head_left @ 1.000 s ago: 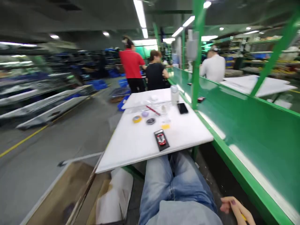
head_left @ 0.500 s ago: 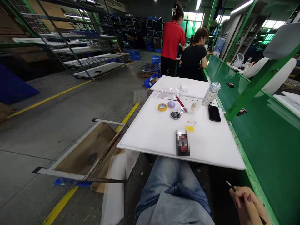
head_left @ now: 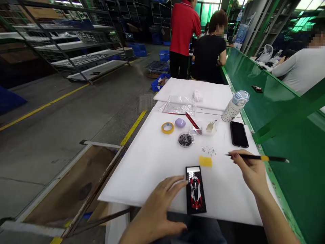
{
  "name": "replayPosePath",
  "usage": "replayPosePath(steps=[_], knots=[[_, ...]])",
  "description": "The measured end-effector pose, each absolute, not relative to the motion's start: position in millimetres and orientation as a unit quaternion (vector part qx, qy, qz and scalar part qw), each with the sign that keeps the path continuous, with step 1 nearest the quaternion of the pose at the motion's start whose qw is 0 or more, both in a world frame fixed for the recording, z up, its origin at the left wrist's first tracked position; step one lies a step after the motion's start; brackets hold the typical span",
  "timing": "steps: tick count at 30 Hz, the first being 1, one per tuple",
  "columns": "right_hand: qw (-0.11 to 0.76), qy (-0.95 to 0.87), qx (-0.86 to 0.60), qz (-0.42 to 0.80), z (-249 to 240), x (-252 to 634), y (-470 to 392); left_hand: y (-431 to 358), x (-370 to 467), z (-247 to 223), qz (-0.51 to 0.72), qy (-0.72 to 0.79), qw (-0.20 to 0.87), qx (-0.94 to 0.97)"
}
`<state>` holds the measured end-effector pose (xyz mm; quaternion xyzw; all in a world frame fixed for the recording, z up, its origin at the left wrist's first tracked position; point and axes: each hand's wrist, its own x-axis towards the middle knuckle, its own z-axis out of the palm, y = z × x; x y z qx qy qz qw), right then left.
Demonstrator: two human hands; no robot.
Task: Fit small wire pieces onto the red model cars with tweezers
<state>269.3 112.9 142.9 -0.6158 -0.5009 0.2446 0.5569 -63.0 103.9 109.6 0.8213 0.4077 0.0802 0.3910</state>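
My left hand (head_left: 162, 206) is open, its fingers spread and thumb apart, beside the left edge of a small red, white and black model car (head_left: 195, 193) on a black rectangular base (head_left: 189, 208). The fingertips are at that edge; whether they touch it I cannot tell. My right hand (head_left: 251, 169) pinches a slim black pen-like tool (head_left: 273, 158) with a yellow band and a fine tip pointing left. Left of that tip, small dark slivers (head_left: 209, 151) lie on the white tabletop (head_left: 142, 169). A yellow sticky piece (head_left: 205, 161) lies just beyond the model.
Farther back are a round dish of dark bits (head_left: 186, 139), yellow tape (head_left: 167, 128), a purple egg-shaped thing (head_left: 180, 122), red sticks (head_left: 193, 122), a clear tray (head_left: 213, 127), a phone (head_left: 239, 134) and a bottle (head_left: 235, 106). A green conveyor (head_left: 281, 132) runs along the right.
My left hand has come into view beside the model car. My right hand has risen from below the table's right edge to above the tabletop, still holding the tool. The view has tilted down and closer.
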Motion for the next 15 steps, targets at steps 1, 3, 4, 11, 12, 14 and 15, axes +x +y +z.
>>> replayPosePath(steps=[1,3,4,11,12,14,15], knots=[[0.542,-0.499,-0.619,0.27,139.7,270.2,129.4,116.5,-46.4,109.3,0.056,0.376,0.371,0.847],[0.5,-0.509,-0.627,0.313,131.9,272.9,156.8,130.8,-21.7,100.6,0.019,0.337,0.317,0.886],[0.478,-0.517,-0.63,0.327,127.8,274.5,166.9,133.4,-14.7,93.8,0.008,0.326,0.292,0.899],[0.454,-0.537,-0.619,0.35,113.4,271.9,187.4,129.2,-22.2,63.5,0.128,0.264,0.129,0.947],[0.444,-0.549,-0.616,0.349,112.8,269.1,186.7,129.5,-23.4,64.1,0.146,0.258,0.104,0.95],[0.419,-0.582,-0.615,0.328,111.7,263.0,185.3,131.0,-22.8,67.9,0.16,0.256,0.071,0.951],[0.411,-0.598,-0.615,0.308,110.8,260.0,184.8,132.1,-21.3,70.2,0.163,0.257,0.065,0.95]])
